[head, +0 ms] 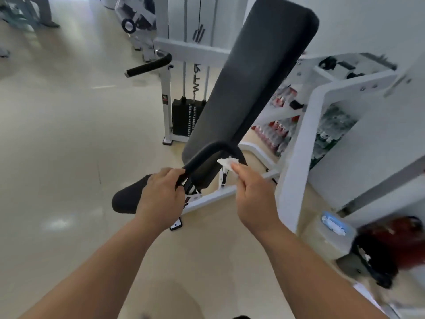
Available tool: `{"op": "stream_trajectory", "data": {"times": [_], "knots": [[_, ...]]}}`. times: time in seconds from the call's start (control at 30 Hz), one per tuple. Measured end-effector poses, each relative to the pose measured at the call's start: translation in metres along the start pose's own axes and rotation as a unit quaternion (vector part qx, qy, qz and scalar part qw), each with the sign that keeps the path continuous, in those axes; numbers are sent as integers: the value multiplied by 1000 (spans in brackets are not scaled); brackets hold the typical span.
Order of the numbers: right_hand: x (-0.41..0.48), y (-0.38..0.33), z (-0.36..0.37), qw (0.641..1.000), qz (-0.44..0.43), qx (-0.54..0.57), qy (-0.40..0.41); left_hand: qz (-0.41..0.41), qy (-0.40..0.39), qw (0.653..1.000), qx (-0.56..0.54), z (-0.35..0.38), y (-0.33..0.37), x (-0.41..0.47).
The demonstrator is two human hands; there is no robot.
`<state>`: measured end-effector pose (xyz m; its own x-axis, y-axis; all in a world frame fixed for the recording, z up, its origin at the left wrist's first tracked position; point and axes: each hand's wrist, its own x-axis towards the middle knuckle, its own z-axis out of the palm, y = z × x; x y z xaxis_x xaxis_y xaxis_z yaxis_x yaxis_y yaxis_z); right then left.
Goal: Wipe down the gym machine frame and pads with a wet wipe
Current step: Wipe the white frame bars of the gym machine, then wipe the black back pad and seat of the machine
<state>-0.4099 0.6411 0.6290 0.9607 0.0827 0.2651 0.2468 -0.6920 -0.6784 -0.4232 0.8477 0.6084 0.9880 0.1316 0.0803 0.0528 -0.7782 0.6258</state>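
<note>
We stand over the gym machine. Our left hand (164,192) grips the near left end of its curved black handle (213,147), fingers curled round the bar. Our right hand (255,194) pinches a small white wet wipe (226,162) between thumb and fingers and presses it against the right side of the handle's bend. The wipe sits just in front of the lower end of the long black back pad (253,88), which slopes up and away to the far right. The seat pad (128,199) lies near left, partly behind our left hand, and the white frame (208,198) runs low between our hands.

We judge the task to be partway at most, with the handle the piece under the wipe now. Neither pad nor the frame shows a wet sheen we can read, so we cannot tell what is already clean. We count the back pad, seat pad and frame as work left. The weight stack (186,118) stands beyond, well apart from both hands.
</note>
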Motion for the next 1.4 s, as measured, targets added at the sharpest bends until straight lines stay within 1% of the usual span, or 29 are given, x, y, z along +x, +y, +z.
{"op": "stream_trajectory", "data": {"times": [0.07, 0.2, 0.37, 0.5, 0.6, 0.7, 0.87, 0.97, 1.1, 1.27, 1.33, 1.4], "knots": [[-1, -21, 17, 1000, 8, 7, 17, -1, -19, 1000, -7, -18, -21, 10], [9, -54, 44, 997, 37, 52, 33, 4, -31, 999, -26, -46, -49, 39], [52, -77, 72, 990, 68, 105, 61, 19, -56, 998, -2, -68, -70, 80], [106, -92, 102, 985, 94, 143, 39, 21, -69, 997, 22, -84, -85, 120], [153, -98, 125, 981, 106, 157, 40, 32, -80, 996, 38, -95, -89, 159], [200, -97, 141, 977, 125, 170, 23, 43, -78, 995, 49, -103, -93, 203], [267, -84, 162, 976, 160, 145, 1, 55, -75, 995, 42, -105, -107, 281], [300, -74, 179, 969, 204, 136, 24, 76, -105, 991, 30, -95, -115, 326], [341, -57, 202, 952, 271, 118, 81, 143, -159, 977, 19, -78, -125, 398], [371, -65, 219, 908, 369, 97, 174, 226, -234, 945, 12, -79, -129, 483], [380, -70, 213, 893, 389, 87, 208, 256, -258, 932, 1, -81, -116, 508], [388, -73, 196, 881, 392, 59, 259, 292, -277, 915, -7, -77, -92, 526]]}}
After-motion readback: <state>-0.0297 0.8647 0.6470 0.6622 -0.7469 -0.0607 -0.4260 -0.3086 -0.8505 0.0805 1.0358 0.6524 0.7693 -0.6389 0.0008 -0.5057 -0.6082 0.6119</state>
